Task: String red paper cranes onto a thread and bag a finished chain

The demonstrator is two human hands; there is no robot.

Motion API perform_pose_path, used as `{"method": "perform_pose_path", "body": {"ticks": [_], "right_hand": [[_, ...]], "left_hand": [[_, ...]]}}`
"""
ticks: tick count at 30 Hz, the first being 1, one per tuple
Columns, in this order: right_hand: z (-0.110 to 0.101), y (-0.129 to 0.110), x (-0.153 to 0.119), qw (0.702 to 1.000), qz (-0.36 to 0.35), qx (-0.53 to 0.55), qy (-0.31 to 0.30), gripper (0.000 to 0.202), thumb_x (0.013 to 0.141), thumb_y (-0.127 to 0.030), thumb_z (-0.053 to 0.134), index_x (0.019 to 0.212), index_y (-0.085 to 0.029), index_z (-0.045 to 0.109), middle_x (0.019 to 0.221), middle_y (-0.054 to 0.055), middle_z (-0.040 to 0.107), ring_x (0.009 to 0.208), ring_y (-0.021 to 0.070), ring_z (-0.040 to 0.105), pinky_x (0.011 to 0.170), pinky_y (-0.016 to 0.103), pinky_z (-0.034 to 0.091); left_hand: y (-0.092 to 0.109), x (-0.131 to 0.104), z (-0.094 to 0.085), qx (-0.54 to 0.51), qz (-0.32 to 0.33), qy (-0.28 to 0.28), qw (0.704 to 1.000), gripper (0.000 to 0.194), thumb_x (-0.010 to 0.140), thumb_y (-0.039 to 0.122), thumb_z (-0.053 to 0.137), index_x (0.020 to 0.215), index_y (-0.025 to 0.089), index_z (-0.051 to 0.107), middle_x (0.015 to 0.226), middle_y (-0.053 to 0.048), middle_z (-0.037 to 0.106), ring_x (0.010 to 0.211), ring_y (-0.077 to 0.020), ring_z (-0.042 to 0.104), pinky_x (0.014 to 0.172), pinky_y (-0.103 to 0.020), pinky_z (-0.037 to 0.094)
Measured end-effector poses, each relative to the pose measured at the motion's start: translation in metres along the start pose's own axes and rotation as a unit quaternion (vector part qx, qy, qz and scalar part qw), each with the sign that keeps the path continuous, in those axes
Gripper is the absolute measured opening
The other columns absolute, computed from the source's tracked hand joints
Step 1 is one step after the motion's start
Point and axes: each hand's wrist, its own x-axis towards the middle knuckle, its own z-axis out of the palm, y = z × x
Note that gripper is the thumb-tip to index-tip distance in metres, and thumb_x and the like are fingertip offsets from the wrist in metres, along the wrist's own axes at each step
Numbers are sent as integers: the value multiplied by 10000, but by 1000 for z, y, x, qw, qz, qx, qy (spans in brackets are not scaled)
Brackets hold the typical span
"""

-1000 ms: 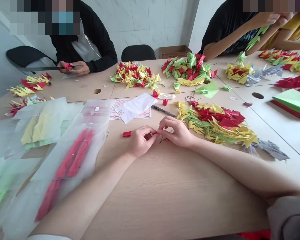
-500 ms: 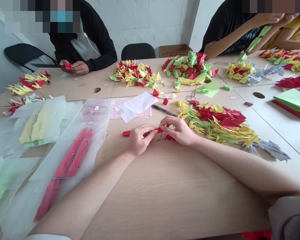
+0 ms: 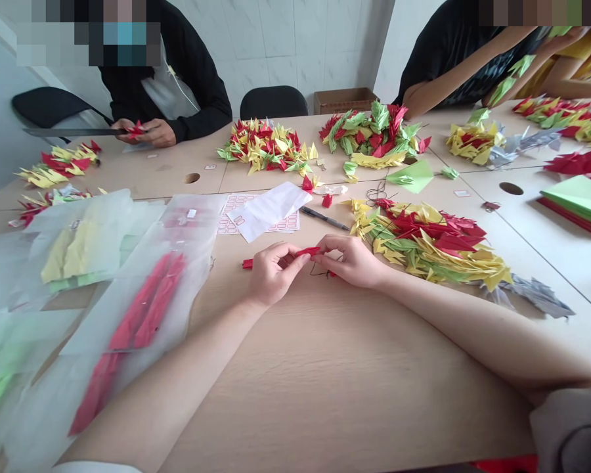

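Observation:
Between my two hands is a small piece of folded red paper (image 3: 307, 251). My left hand (image 3: 276, 270) pinches it between thumb and forefinger from one side. From the other side the fingertips of my right hand (image 3: 350, 261) close on its end. A dark thread (image 3: 318, 271) hangs in a loop just below the fingertips. Another red folded piece (image 3: 247, 264) lies on the table left of my left hand, partly hidden by it. Beyond my right hand lies a heap of strung red, yellow and green folded paper (image 3: 428, 243).
Clear plastic bags with folded paper (image 3: 148, 302) cover the left side. A black pen (image 3: 325, 218) and a white paper slip (image 3: 268, 211) lie ahead. Piles of folded paper (image 3: 268, 146) stand farther back. Co-workers sit opposite, one holding red paper (image 3: 136, 130) and a long blade (image 3: 73, 132).
The red paper between my fingers has turned and now shows as a narrow, pointed strip. My hands have barely shifted. Across the table, a co-worker's long blade has swung farther left.

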Motion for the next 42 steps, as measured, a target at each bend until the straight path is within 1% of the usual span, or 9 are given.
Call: {"method": "perform_pose_path", "body": {"ticks": [9,14,19,23,25,27,32,37,42], "right_hand": [[-2,-1,0,996,46,71,7,60,815,-174,547,826,-171,605,701,2,650,598,133,613,563,246,482],[-4,2,3,991,66,78,83,71,772,-166,513,770,-178,582,751,8,637,680,145,614,601,255,487],[-1,7,8,954,85,250,141,36,806,-192,481,778,-192,503,795,21,638,776,169,669,728,323,541],[-2,5,8,943,76,311,85,55,879,-251,452,906,-205,466,747,-8,580,537,101,529,515,243,444],[-4,2,6,955,49,289,42,144,918,-279,436,1012,-189,498,709,-29,512,507,84,415,479,221,361],[-7,-1,3,973,2,231,18,230,923,-276,472,1115,-169,538,705,-37,447,563,91,387,523,223,356],[-11,1,-2,992,-122,-13,22,359,854,-94,538,1185,-196,629,625,-65,476,524,74,354,561,205,357],[-10,12,-3,958,-255,-129,30,332,939,-108,474,1184,-227,664,748,-2,670,626,95,565,612,206,406],[-12,11,-5,903,-364,-226,37,233,969,-167,499,1064,-198,709,577,-19,551,503,107,453,526,256,311]], "left_hand": [[0,0,0,54,21,34,998,203,894,333,616,789,174,687,713,-18,642,633,-135,547,569,-256,432],[2,1,-3,162,91,91,978,159,875,283,627,746,194,654,720,-24,642,760,-181,573,701,-301,471],[3,2,-4,135,85,76,984,157,900,301,594,796,196,649,811,-39,666,845,-197,591,724,-302,490],[2,2,-4,86,56,49,994,240,956,334,505,823,182,636,807,-39,637,768,-170,578,700,-283,479],[2,1,-4,75,46,40,995,282,972,356,475,811,176,621,789,-38,619,744,-164,567,691,-280,471],[2,1,-5,44,31,22,998,314,985,378,444,819,172,612,793,-41,618,731,-161,571,682,-278,477],[6,-2,-7,16,21,-23,999,349,1006,390,390,871,174,628,771,-40,627,706,-154,573,650,-264,469],[8,-5,-9,36,42,-83,995,328,1011,361,391,818,181,585,626,16,531,584,-118,487,605,-248,389],[7,-5,-11,37,43,-132,990,343,1008,367,386,763,179,535,601,26,501,556,-109,457,597,-249,365]]}}
